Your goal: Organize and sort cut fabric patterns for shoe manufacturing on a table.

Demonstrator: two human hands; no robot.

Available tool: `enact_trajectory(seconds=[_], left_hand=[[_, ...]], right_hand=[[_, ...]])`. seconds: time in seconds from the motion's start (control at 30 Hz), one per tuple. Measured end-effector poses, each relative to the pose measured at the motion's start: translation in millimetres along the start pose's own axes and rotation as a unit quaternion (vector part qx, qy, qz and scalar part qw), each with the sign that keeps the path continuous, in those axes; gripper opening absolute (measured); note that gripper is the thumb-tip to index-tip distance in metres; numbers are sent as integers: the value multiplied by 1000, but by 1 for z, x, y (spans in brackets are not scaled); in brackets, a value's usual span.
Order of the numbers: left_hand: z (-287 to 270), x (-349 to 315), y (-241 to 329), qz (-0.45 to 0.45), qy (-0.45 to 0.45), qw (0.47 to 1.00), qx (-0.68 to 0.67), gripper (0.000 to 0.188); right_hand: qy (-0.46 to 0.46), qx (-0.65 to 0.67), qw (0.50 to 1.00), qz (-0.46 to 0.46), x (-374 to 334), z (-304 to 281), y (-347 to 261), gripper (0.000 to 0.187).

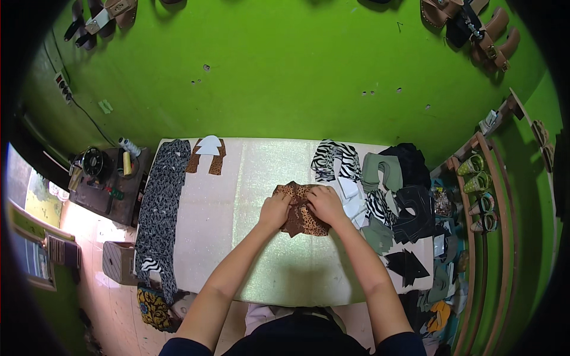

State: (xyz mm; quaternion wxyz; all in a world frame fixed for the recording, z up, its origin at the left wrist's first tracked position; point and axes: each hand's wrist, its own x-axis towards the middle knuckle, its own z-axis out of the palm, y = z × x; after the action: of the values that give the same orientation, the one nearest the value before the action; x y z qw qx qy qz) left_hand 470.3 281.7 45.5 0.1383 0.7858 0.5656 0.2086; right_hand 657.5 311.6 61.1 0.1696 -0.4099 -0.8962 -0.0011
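A bunched piece of brown leopard-print fabric (pixel 304 224) lies near the middle of the pale table (pixel 214 243). My left hand (pixel 275 210) grips its left side with curled fingers. On the upper right side, my right hand (pixel 325 204) also has its fingers closed on the fabric. The fingertips are partly hidden in its folds. Ahead to the left rests an arch-shaped leopard-print piece (pixel 216 165) with a light blue-white curved piece (pixel 209 143) over its top.
A long black-and-grey patterned cloth (pixel 160 196) runs along the table's left edge. Zebra-print pieces (pixel 336 159), green pieces (pixel 382 171) and black pieces (pixel 414 213) pile up at right. A wooden rack with sandals (pixel 477 183) stands beyond; a sewing machine table (pixel 107 202) is at left.
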Motion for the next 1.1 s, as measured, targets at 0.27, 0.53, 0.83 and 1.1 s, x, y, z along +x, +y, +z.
enact_trajectory(seconds=[0.27,0.53,0.83,1.1], left_hand=[[-45,-45,32,-95,-23,969,-228,20],[9,-102,24,-136,-56,960,-240,20],[54,-108,47,-223,-29,945,-237,18],[63,-110,72,-75,63,994,-47,18]], right_hand=[[-97,220,962,131,-57,-50,-3,19],[-123,448,837,289,-144,1,-36,23],[-19,324,862,390,-182,25,-59,20],[101,143,955,241,-181,21,-60,23]])
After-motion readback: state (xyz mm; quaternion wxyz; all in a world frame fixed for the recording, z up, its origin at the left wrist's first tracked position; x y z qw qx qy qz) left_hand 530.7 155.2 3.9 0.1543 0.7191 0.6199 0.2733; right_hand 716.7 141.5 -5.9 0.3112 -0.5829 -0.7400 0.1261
